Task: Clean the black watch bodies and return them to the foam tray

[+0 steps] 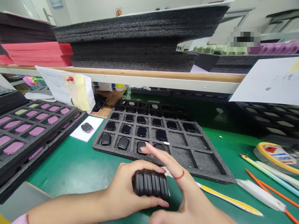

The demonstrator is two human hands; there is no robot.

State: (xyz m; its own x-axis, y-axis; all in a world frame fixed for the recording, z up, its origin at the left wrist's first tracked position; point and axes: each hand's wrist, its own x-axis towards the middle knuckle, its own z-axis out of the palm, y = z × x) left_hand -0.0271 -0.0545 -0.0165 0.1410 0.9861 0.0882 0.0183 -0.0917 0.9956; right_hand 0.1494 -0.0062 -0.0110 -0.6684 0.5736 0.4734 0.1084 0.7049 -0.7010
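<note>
Gripped in my left hand (125, 185) is a row of several black watch bodies (151, 184), pressed side by side between thumb and fingers. My right hand (187, 189) is beside the row's right end with fingers stretched apart; whether its thumb touches the row I cannot tell. Its fingertips overlap the front edge of a grey foam tray (224, 178) in this view. Dark watch bodies (141, 131) lie in many of the tray's compartments, and several compartments at the front right hold none. A single watch body (86, 126) rests on a white pad (79, 134) left of the tray.
Stacked foam trays (77, 116) with purple and green pieces stand at left. A shelf (149, 80) carrying black foam sheets (140, 28) crosses the back. A yellow tape roll (263, 155), orange sticks (277, 188) and a yellow-white tool (231, 199) lie at right on the green mat.
</note>
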